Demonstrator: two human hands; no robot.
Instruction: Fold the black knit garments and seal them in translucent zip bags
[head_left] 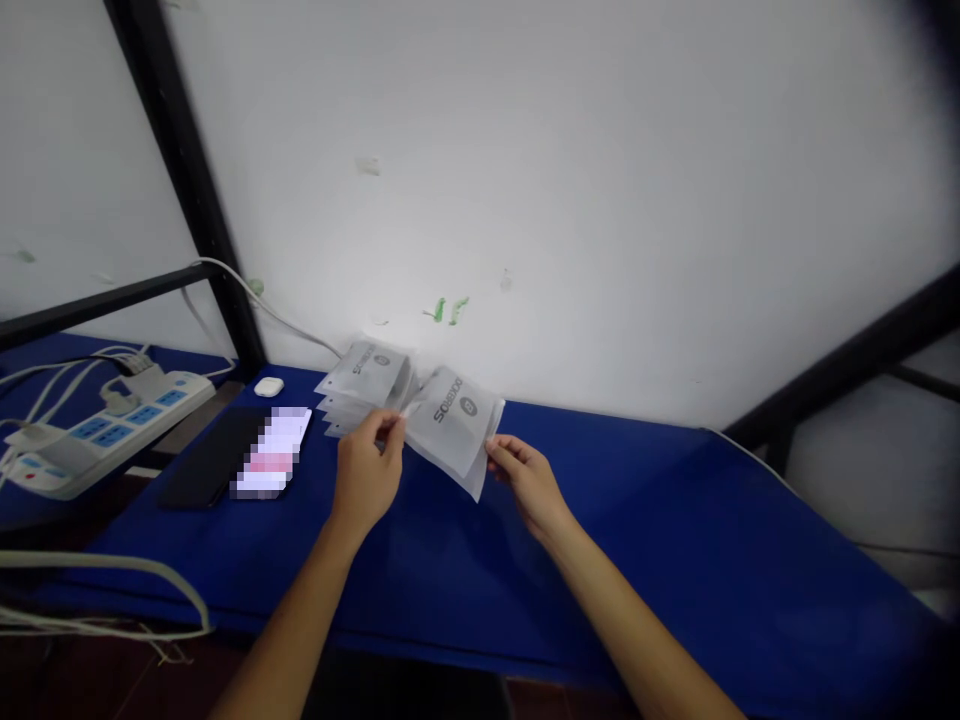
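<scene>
A translucent white plastic bag (450, 425) with dark printed lettering and a round logo is held up over the blue table, tilted. My left hand (373, 460) pinches its left edge between thumb and fingers. My right hand (525, 475) grips the right edge in the same way. Just behind my left hand lies a stack of similar printed bags (367, 375), their edges fanned out at the left. Whether the held bag still touches the stack I cannot tell.
Left of the stack are a white earbud case (268, 387), a phone with a lit, blurred screen (274, 455) and a black flat object (214, 460). A power strip (112, 435) with cables stands further left. Black metal posts (187, 190) and a white wall border the blue table (637, 530).
</scene>
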